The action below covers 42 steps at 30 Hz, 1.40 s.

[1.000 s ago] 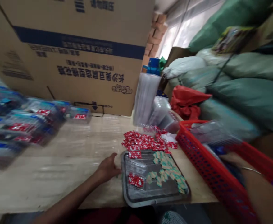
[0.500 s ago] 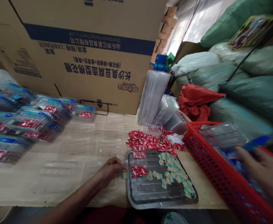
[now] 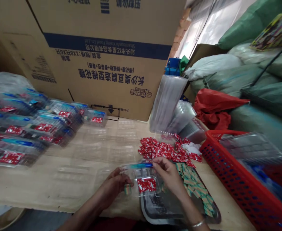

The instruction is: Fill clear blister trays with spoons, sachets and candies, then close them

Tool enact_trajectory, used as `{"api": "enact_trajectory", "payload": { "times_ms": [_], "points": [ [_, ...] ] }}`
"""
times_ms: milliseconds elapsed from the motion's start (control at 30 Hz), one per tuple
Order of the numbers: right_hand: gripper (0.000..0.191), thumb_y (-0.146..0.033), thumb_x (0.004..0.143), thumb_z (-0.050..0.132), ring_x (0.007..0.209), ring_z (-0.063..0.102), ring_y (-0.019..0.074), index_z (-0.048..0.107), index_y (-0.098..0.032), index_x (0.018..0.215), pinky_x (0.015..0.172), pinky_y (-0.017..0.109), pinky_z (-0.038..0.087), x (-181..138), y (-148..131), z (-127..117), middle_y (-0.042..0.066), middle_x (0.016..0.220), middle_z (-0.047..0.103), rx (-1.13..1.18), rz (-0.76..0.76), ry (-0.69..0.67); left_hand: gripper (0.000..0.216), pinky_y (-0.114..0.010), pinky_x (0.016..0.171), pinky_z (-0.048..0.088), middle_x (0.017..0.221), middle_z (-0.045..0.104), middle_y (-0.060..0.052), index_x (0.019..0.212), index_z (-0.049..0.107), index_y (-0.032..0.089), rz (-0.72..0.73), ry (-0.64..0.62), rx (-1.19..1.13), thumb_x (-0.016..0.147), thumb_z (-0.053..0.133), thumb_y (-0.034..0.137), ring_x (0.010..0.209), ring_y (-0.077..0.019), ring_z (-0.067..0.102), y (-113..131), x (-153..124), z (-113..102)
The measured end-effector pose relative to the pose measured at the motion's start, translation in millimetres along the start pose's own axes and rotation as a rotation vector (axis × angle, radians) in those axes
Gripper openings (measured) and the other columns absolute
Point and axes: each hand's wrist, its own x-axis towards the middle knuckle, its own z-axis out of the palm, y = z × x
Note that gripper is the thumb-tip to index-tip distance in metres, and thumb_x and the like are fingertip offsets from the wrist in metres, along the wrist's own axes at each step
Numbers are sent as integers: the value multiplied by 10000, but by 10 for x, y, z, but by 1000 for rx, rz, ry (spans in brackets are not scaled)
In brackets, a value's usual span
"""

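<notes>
The clear plastic box (image 3: 141, 179) should handle as light, stiff and a little brittle, and is best taken by its rim; it is held just above the metal tray (image 3: 160, 208). The left hand (image 3: 113, 189) closes narrowly on its near corner, beside a small striped packet (image 3: 127, 189), while the right hand (image 3: 168, 175) pinches a blue strip (image 3: 137, 165) along its far edge. Earlier that hand and strip were over the red basket (image 3: 227, 173), and the box lay on the tray.
</notes>
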Motion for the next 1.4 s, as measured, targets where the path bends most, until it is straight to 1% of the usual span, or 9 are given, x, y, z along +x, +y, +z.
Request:
{"api": "enact_trajectory", "payload": {
  "times_ms": [100, 200, 400, 600, 867, 1000, 1100, 1233, 1400],
  "points": [
    [257, -441, 766, 623, 806, 588, 203, 657, -190, 807, 715, 313, 469, -35, -16, 61, 57, 846, 640, -268, -190, 53, 276, -224, 588, 418, 669, 641, -5, 795, 605, 153, 2, -9, -17, 522, 644, 169, 610, -123, 567, 50, -46, -44],
    [291, -406, 786, 600, 989, 574, 233, 636, -200, 989, 859, 360, 455, -97, 25, 206, 83, 1044, 627, -329, -201, 61, 287, -245, 621, 438, 650, 636, -2, 825, 597, 163, 12, -42, -51, 543, 636, 198, 618, -135, 571, 76, -56, -117],
    [381, -487, 807, 558, 936, 614, 224, 589, -197, 1052, 821, 338, 490, -235, 221, 483, 69, 1017, 663, -117, 9, 64, 248, -242, 589, 447, 682, 623, 13, 809, 570, 175, 90, 14, 47, 643, 665, 334, 580, -121, 558, 94, -39, -243],
    [407, -497, 827, 544, 758, 628, 195, 581, -195, 1096, 679, 300, 520, -345, 253, 471, 59, 910, 677, -42, 62, 10, 358, -221, 509, 427, 706, 647, 1, 807, 568, 173, 106, 125, 95, 644, 703, 462, 516, -107, 537, 93, -57, -315],
    [442, -399, 855, 519, 1184, 515, 242, 502, -219, 1259, 970, 377, 437, -469, 266, 394, 101, 1285, 547, -369, -175, -41, 364, -197, 479, 420, 681, 646, 0, 780, 582, 170, 106, 144, 93, 616, 715, 467, 505, -97, 531, 83, -110, -271],
    [840, -391, 607, 757, 1334, 318, 353, 429, -243, 1366, 1070, 512, 314, -520, 189, 348, 109, 1457, 365, -682, -347, -276, 368, -193, 448, 392, 660, 649, -5, 783, 581, 163, 115, 188, 55, 605, 717, 455, 472, -91, 517, 67, -117, -290],
    [988, -332, 499, 801, 1336, 300, 385, 393, -276, 1397, 1054, 529, 333, -502, 176, 336, 96, 1472, 345, -809, -362, -469, 367, -195, 430, 373, 624, 650, -20, 757, 568, 156, 108, 196, 48, 587, 720, 444, 462, -101, 515, 66, -137, -363],
    [1039, -246, 497, 764, 1297, 356, 394, 320, -273, 1435, 1020, 532, 371, -416, 323, 453, 115, 1456, 360, -823, -422, -536, 374, -204, 444, 383, 606, 647, -26, 758, 558, 154, 109, 177, 14, 576, 733, 430, 470, -113, 526, 78, -212, -495],
    [844, -100, 623, 580, 1205, 482, 332, 363, -344, 1402, 964, 496, 427, -236, 656, 684, 89, 1330, 501, -779, -621, -547, 491, -238, 531, 423, 693, 674, -39, 961, 515, 180, 149, 239, -142, 564, 748, 351, 585, -159, 587, 134, -439, -706]
  ]
}}
